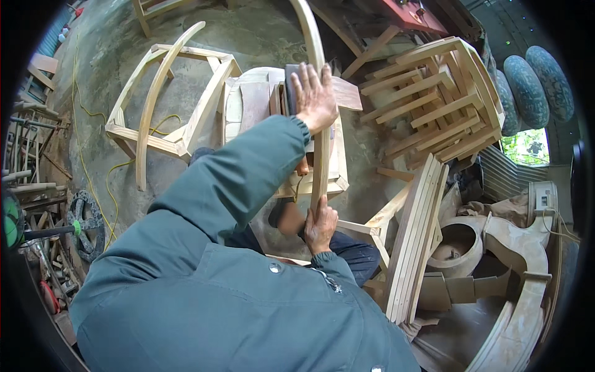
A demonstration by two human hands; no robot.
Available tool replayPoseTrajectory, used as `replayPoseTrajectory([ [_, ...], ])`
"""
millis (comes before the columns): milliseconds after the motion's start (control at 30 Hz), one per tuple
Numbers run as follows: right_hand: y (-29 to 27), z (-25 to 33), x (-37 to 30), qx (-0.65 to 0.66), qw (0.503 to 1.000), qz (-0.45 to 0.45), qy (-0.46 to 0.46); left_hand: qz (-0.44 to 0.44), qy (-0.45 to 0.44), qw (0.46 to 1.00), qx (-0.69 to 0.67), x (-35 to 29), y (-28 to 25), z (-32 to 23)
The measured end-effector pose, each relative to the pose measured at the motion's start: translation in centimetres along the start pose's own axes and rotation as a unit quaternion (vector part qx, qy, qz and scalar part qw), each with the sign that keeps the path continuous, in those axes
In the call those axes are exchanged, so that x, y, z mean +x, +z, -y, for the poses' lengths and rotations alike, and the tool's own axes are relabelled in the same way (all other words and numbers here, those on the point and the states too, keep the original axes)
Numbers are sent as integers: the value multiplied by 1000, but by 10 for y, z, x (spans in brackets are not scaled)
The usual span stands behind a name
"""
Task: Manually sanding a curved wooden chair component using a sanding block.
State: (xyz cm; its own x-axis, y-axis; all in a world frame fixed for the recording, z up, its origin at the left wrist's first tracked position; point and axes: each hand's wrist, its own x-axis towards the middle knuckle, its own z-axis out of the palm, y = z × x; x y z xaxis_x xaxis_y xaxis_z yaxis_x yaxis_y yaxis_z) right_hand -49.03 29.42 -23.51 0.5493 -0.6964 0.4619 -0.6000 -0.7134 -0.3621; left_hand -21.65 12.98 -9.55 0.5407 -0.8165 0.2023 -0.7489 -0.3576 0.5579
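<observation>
A long curved wooden strip (321, 160) runs away from me across a work stand (254, 84). My left hand (317, 99) lies flat over the strip, fingers stretched out, part of the palm hiding the wood. Beneath those fingers is a dark grey flat surface (289, 75), apparently the belt of an upturned sander. An orange part (302, 166) with a cord shows just below it, mostly hidden by my sleeve. My right hand (320, 228) is closed around the strip's near end, thumb along the wood.
Left of the stand is a wooden frame (214, 93) with a curved piece (155, 108) across it. Slatted wooden frames (440, 99) are stacked at right, near upright boards (416, 242). A yellow cord (79, 149) crosses the floor. A dusty machine (502, 248) stands at lower right.
</observation>
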Motion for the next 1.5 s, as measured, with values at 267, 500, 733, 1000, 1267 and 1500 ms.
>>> replayPoseTrajectory([
  [267, -78, 3, -94, -24, 995, 92, -9, 18, 2, 999, 50, -110, 20, -23],
  [500, -115, 21, -87, -32, 996, 85, 9, 31, -14, 999, -29, -107, 4, -20],
  [733, -165, 64, 7, -62, 994, 93, 16, 73, -62, 994, -58, -37, -27, -21],
  [1000, -134, 84, 150, -73, 987, 141, -4, 113, -138, 983, -43, 96, -15, 42],
  [1267, -79, 98, 279, -75, 982, 173, 5, 211, -250, 945, -24, 227, 29, 116],
  [1500, 2, 89, 355, -143, 968, 207, -14, 261, -34, 964, 48, 272, 42, 169],
])
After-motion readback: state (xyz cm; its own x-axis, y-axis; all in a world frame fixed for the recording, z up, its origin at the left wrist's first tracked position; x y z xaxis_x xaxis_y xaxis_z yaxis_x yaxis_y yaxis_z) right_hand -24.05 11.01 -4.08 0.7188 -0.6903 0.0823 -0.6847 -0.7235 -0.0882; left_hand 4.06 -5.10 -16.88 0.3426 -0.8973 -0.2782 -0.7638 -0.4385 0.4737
